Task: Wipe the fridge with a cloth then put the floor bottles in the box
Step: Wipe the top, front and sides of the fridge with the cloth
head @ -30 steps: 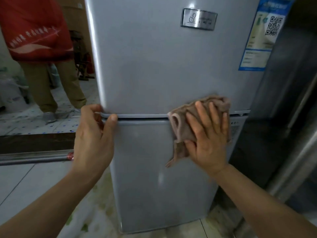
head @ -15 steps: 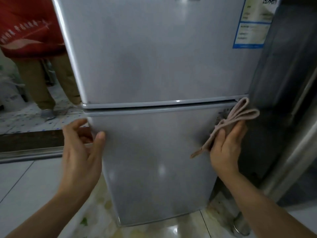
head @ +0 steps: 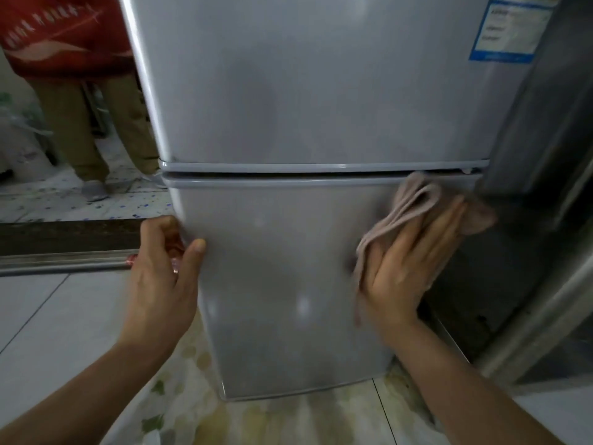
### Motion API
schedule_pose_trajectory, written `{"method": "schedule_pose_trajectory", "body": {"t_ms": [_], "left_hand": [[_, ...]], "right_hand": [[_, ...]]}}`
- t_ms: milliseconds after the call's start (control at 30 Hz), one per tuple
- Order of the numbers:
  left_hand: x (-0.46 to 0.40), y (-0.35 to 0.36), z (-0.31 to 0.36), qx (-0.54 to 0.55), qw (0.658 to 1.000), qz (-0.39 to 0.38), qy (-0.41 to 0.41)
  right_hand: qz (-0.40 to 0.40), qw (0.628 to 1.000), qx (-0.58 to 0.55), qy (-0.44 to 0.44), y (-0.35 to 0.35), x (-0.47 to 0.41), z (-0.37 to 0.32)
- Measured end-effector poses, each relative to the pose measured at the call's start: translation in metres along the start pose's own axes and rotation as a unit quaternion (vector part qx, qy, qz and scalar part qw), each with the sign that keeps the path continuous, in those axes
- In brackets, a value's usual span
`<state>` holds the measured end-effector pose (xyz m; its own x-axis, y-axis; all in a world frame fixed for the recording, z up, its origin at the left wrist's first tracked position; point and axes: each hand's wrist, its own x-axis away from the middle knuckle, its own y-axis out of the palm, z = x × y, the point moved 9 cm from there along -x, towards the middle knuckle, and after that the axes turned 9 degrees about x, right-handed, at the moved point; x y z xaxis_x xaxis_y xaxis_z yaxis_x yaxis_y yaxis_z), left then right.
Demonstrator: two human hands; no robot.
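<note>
Silver-grey metal fills most of the view: the fridge point(head: 288, 107) stands on the tiled floor point(head: 48, 316), its upper and lower doors divided by a narrow seam. A dark steel cabinet point(head: 545, 187) sits just to its right. Behind, at upper left, a person in a red top point(head: 61, 33) and khaki trousers stands. The left hand point(head: 160, 284) grips the lower door's left edge, fingers curled behind it, thumb on the front. The right hand point(head: 407, 268) presses the pinkish cloth point(head: 414, 203) flat against the lower door's upper right, fingers straight and slightly spread over the bunched fabric.
</note>
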<state>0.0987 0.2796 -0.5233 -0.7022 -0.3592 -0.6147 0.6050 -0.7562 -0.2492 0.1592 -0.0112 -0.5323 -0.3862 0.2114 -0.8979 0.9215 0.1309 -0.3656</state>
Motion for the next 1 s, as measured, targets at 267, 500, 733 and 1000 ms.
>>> {"method": "schedule_pose_trajectory", "body": {"t_ms": [267, 500, 733, 1000], "left_hand": [[0.0, -0.007, -0.003, -0.015, 0.999, -0.031, 0.013], [0.011, 0.0, -0.017, -0.039, 0.996, -0.078, 0.0], [-0.001, -0.007, -0.021, -0.054, 0.991, -0.122, -0.016], [0.004, -0.008, -0.038, -0.045, 0.986, -0.153, -0.049]], "right_hand": [[-0.022, 0.957, -0.024, -0.287, -0.001, 0.01, -0.054], [0.031, 0.933, -0.02, -0.357, -0.005, 0.037, -0.096], [0.012, 0.89, -0.018, -0.456, -0.015, 0.043, -0.111], [0.035, 0.913, -0.033, -0.405, -0.021, 0.05, -0.154]]}}
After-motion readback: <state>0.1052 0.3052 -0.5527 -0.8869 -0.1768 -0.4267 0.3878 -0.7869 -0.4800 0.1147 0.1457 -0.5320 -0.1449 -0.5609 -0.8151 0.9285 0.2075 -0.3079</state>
